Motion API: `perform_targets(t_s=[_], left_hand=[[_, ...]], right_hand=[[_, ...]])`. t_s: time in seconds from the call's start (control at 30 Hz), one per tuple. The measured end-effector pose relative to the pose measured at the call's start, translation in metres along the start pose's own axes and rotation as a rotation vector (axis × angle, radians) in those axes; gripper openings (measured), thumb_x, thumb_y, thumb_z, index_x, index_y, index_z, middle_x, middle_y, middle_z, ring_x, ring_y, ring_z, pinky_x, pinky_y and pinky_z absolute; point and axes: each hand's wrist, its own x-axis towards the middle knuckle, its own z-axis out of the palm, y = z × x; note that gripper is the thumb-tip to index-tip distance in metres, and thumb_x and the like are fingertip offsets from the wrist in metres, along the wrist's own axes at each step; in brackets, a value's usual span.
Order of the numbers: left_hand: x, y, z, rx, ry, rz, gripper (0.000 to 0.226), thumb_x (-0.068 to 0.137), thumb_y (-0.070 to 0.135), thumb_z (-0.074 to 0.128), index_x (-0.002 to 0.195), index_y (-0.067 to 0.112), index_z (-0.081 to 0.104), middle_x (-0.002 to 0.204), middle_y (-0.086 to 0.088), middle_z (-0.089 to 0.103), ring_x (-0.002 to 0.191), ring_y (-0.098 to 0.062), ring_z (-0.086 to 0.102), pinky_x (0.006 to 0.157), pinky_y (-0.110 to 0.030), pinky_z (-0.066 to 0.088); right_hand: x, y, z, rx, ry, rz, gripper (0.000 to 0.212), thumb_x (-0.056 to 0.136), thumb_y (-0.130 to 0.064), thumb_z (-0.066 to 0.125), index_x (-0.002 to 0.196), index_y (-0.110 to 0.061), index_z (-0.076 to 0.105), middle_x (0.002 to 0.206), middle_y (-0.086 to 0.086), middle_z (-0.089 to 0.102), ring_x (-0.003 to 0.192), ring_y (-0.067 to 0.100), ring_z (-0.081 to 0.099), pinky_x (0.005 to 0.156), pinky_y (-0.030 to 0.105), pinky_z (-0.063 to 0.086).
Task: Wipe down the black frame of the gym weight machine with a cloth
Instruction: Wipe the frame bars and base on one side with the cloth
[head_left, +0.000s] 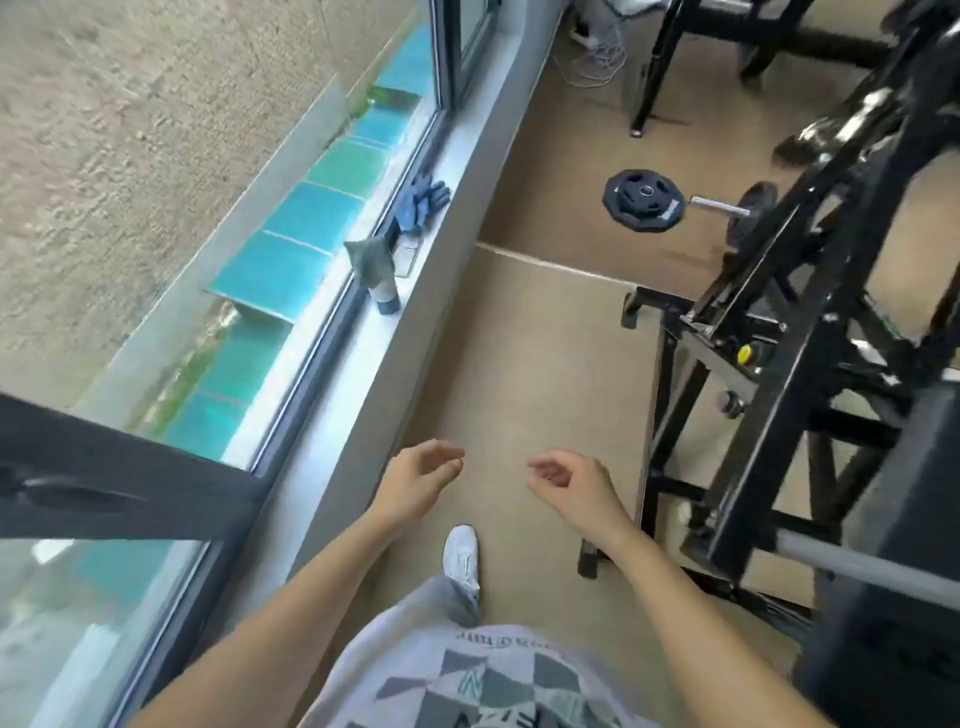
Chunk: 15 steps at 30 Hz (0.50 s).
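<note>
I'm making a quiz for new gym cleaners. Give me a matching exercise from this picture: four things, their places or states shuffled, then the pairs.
Things:
1. gloves
2. weight plate
3. yellow knob
4. left hand

Places or states:
A. on the black machine frame
B. on the windowsill
C. on the floor
D. holding nothing, fingers loosely curled

Pairs: 1-B, 2-C, 3-A, 4-D

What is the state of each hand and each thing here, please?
left hand: empty, fingers loosely curled.
right hand: empty, fingers loosely curled.
cloth: draped over the bottle, untouched.
bottle: upright on the windowsill.
gloves: lying on the windowsill.
weight plate: mounted on a bar.
black frame: untouched.
</note>
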Motion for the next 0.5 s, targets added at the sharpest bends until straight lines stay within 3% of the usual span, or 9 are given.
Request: perform_targets(t_s=[0.07, 0.13, 0.23, 0.37, 0.5], left_hand=[[0.029, -0.002, -0.026, -0.006, 0.017, -0.07, 0.01, 0.095, 0.017, 0.068, 0.102, 0.022, 0.074, 0.096, 0.008, 0.074, 0.085, 0.004, 0.067, 0.078, -0.01, 0.048], [0.057, -0.004, -0.051, -0.037, 0.039, -0.155, 0.01, 0.096, 0.018, 0.066, 0.1, 0.022, 0.074, 0.093, 0.007, 0.074, 0.085, -0.007, 0.067, 0.079, -0.021, 0.051], [0.101, -0.002, -0.082, -0.151, 0.113, -0.228, 0.011, 0.096, 0.017, 0.065, 0.093, 0.024, 0.073, 0.087, 0.004, 0.075, 0.082, -0.016, 0.068, 0.074, -0.025, 0.05], [0.155, -0.002, -0.112, -0.296, 0.231, -0.304, 0.011, 0.097, 0.012, 0.063, 0.101, 0.012, 0.074, 0.1, -0.012, 0.073, 0.082, -0.021, 0.062, 0.076, -0.029, 0.044], [0.211, 0.009, -0.139, -0.47, 0.341, -0.379, 0.012, 0.099, 0.014, 0.058, 0.103, 0.014, 0.07, 0.097, -0.008, 0.07, 0.076, -0.018, 0.063, 0.067, -0.027, 0.042]], right_hand=[[0.035, -0.018, 0.004, -0.014, -0.036, 0.038, 0.014, 0.085, -0.015, 0.076, 0.097, -0.022, 0.075, 0.084, -0.011, 0.07, 0.068, -0.005, 0.06, 0.076, 0.015, 0.047], [0.07, -0.037, 0.008, -0.064, -0.08, 0.057, 0.015, 0.086, -0.015, 0.075, 0.101, -0.016, 0.076, 0.086, -0.006, 0.07, 0.07, -0.001, 0.06, 0.074, 0.012, 0.046], [0.124, -0.064, 0.015, -0.069, -0.128, 0.057, 0.015, 0.086, -0.013, 0.074, 0.101, -0.015, 0.075, 0.086, -0.003, 0.071, 0.072, 0.002, 0.061, 0.07, 0.007, 0.045], [0.198, -0.091, 0.027, -0.07, -0.172, 0.071, 0.018, 0.086, -0.016, 0.074, 0.105, -0.013, 0.075, 0.094, 0.002, 0.074, 0.086, 0.011, 0.066, 0.081, 0.017, 0.049], [0.283, -0.118, 0.04, -0.042, -0.188, 0.044, 0.02, 0.086, -0.02, 0.075, 0.105, -0.016, 0.074, 0.095, 0.004, 0.075, 0.084, 0.011, 0.066, 0.084, 0.025, 0.052]])
